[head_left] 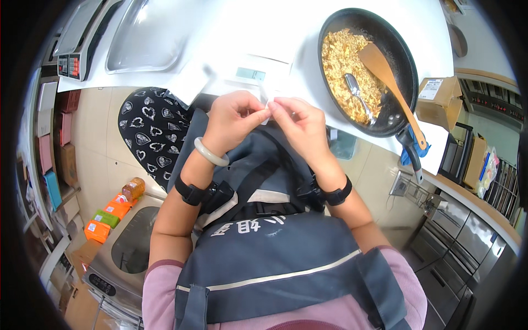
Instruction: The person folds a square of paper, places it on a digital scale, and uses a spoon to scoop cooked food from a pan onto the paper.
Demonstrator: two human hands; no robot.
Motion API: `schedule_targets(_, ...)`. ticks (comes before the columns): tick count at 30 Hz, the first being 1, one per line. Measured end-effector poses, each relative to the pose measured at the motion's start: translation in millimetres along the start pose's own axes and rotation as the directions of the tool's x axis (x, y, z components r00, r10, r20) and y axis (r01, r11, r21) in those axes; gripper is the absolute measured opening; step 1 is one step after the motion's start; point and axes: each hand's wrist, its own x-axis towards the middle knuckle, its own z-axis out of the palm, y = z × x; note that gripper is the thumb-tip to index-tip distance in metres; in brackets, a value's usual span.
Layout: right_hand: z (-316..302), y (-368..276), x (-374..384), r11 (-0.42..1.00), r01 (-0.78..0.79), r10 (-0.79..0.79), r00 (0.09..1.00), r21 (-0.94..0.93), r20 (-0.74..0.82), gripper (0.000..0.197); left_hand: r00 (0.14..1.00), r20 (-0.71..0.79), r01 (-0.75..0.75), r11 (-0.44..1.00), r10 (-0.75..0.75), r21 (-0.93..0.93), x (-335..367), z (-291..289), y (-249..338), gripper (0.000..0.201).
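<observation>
My left hand (234, 120) and my right hand (301, 127) meet at the table's near edge, thumbs and forefingers pinched together. Between the fingertips is a small, thin, whitish see-through piece (266, 116), mostly covered; its kind does not show. Just beyond the hands lies a white digital scale (252, 74) with a lit display. To the right stands a black frying pan (406, 60) holding a crumbly, golden oat-like mix (344, 52). A wooden spatula (385, 69) and a metal spoon (358, 94) rest in it, apart from my hands.
A clear shallow tray (118, 41) and a larger scale (82, 49) sit on the white table at the left. The pan's handle (415, 162) juts past the near edge. Beside the pan is a cardboard box (443, 99). A heart-patterned stool seat (148, 129) is left of my lap.
</observation>
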Motion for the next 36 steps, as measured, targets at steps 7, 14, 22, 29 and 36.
schedule_targets(7, -10.8, -3.2, -6.2, 0.961, -0.235, 0.216, 0.967, 0.145, 0.132, 0.021, 0.99, -0.017, 0.139, 0.976, -0.143, -0.169, -6.5, 14.3, -6.5, 0.013)
schedule_targets(14, -15.9, -1.6, -12.2, 0.936, -0.296, 0.264, 0.948, 0.19, 0.177, 0.024, 0.987, -0.023, 0.155, 0.983, -0.158, -0.094, -9.6, 16.8, -5.7, 0.012)
schedule_targets(22, -18.6, 4.6, -11.1, 0.95, -0.302, 0.277, 0.933, 0.082, 0.231, 0.019, 0.999, -0.032, -0.012, 0.992, 0.016, 0.125, -10.3, 19.5, 2.3, 0.012)
schedule_targets(29, -24.2, -3.5, -7.6, 0.765, -0.499, 0.421, 0.866, 0.407, 0.269, 0.014, 0.904, -0.422, -0.061, 0.956, -0.069, -0.288, 1.0, 27.1, -4.3, 0.022)
schedule_targets(36, -26.1, -3.8, -10.6, 0.862, -0.447, 0.389, 0.885, 0.238, 0.255, 0.016, 0.961, -0.094, 0.249, 0.961, -0.261, -0.122, -10.3, -0.9, -27.1, 0.016)
